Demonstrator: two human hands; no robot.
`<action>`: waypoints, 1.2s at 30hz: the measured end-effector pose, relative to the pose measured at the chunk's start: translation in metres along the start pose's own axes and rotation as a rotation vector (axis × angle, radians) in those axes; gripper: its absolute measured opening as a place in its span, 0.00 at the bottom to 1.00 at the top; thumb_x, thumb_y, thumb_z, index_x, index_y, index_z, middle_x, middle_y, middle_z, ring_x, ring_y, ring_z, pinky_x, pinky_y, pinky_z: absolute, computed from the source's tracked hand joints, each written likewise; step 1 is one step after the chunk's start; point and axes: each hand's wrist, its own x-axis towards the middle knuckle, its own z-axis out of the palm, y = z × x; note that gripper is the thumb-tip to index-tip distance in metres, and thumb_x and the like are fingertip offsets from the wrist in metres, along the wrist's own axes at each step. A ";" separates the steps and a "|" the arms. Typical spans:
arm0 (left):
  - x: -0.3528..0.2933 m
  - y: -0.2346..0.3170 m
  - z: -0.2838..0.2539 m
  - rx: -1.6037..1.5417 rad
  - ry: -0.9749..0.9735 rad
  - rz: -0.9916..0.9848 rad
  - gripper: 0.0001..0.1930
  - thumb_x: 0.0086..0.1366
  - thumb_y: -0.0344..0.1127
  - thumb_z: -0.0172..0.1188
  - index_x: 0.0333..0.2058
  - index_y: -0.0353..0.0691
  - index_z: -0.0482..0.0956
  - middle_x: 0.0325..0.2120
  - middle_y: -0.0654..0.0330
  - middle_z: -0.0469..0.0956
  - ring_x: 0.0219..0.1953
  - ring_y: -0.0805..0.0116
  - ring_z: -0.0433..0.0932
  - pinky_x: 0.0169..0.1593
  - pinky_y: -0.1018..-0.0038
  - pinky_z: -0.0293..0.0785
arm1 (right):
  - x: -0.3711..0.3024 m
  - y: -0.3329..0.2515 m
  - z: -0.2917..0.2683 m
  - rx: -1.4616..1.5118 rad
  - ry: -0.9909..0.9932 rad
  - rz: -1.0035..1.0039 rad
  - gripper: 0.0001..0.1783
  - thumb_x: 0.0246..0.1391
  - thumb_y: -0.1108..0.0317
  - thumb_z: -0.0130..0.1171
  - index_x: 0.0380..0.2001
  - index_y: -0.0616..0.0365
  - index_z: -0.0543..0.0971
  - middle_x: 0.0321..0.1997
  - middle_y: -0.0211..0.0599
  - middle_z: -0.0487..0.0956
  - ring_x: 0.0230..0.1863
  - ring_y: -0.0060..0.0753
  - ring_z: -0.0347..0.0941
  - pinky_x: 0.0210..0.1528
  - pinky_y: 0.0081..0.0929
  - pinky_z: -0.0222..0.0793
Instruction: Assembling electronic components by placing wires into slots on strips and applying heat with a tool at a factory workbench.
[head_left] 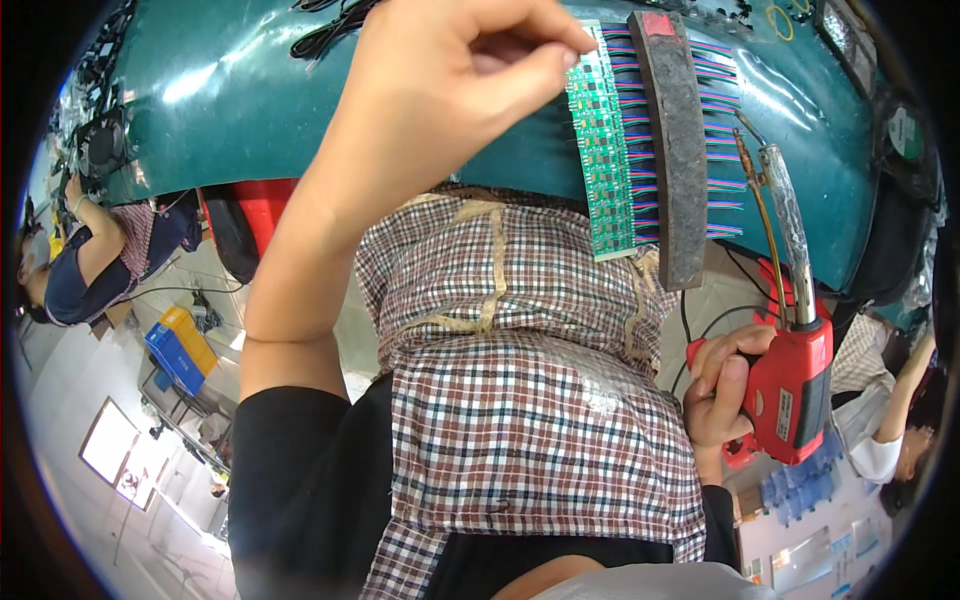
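My left hand (450,85) reaches over the far end of a long green circuit board panel (607,165), thumb and forefinger drawn together at its upper left corner. Whatever lies between those fingertips is too small to make out. Thin multicoloured wires (722,128) run in a row from the board's right side under a dark, heavy bar (672,160) with a red patch on its far end. Wrapped in my right hand (722,385) is a red soldering gun (795,385). Its foil-wrapped barrel and thin brass-coloured tube point up, tips just right of the wire ends.
The green tabletop (230,110) bears a bundle of black cable (335,30) at the far left. Black cords hang below the bar. Other people sit at the left and right edges. A blue and yellow crate (180,350) stands on the floor at left.
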 end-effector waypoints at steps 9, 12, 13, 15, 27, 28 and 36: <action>-0.041 -0.030 0.010 0.021 -0.082 0.002 0.07 0.63 0.19 0.64 0.41 0.29 0.82 0.35 0.57 0.84 0.37 0.74 0.85 0.39 0.83 0.82 | -0.005 0.005 -0.003 -0.032 -0.036 0.019 0.12 0.65 0.69 0.50 0.48 0.62 0.66 0.30 0.33 0.67 0.16 0.17 0.55 0.24 0.22 0.58; -0.047 -0.037 0.022 0.026 -0.046 0.104 0.08 0.61 0.18 0.65 0.39 0.30 0.82 0.33 0.60 0.82 0.35 0.76 0.84 0.38 0.83 0.81 | -0.007 0.006 -0.005 -0.055 -0.064 0.000 0.12 0.65 0.69 0.51 0.48 0.62 0.66 0.30 0.34 0.67 0.16 0.17 0.56 0.24 0.22 0.59; -0.049 -0.040 0.026 -0.038 -0.012 0.085 0.07 0.61 0.18 0.65 0.39 0.30 0.83 0.33 0.60 0.82 0.34 0.76 0.84 0.38 0.83 0.81 | -0.007 0.006 -0.005 -0.057 -0.064 0.002 0.12 0.65 0.69 0.51 0.48 0.62 0.66 0.30 0.34 0.67 0.16 0.17 0.56 0.24 0.22 0.59; -0.051 -0.042 0.031 -0.102 0.022 0.065 0.07 0.60 0.18 0.65 0.38 0.30 0.83 0.34 0.60 0.82 0.34 0.76 0.84 0.38 0.83 0.81 | -0.006 0.004 -0.003 -0.050 -0.066 0.007 0.11 0.64 0.70 0.52 0.47 0.62 0.66 0.31 0.34 0.67 0.17 0.17 0.57 0.24 0.22 0.59; -0.051 -0.050 0.047 0.034 0.102 0.198 0.05 0.56 0.22 0.67 0.32 0.36 0.81 0.29 0.61 0.82 0.29 0.75 0.85 0.33 0.80 0.82 | -0.009 0.003 -0.002 -0.056 -0.090 0.019 0.11 0.64 0.72 0.53 0.47 0.62 0.67 0.32 0.36 0.67 0.17 0.18 0.58 0.23 0.22 0.60; -0.051 -0.050 0.046 0.065 0.087 0.211 0.05 0.57 0.20 0.67 0.33 0.34 0.82 0.30 0.60 0.82 0.31 0.74 0.85 0.35 0.80 0.83 | -0.008 0.002 -0.003 -0.056 -0.090 0.020 0.11 0.64 0.72 0.53 0.47 0.62 0.67 0.32 0.36 0.67 0.17 0.18 0.58 0.23 0.22 0.60; -0.050 -0.049 0.046 0.115 0.094 0.235 0.06 0.57 0.19 0.67 0.34 0.32 0.83 0.31 0.59 0.83 0.32 0.74 0.85 0.36 0.81 0.83 | -0.010 0.001 -0.009 -0.099 -0.157 0.045 0.12 0.64 0.73 0.53 0.48 0.63 0.67 0.32 0.36 0.68 0.17 0.18 0.58 0.25 0.23 0.62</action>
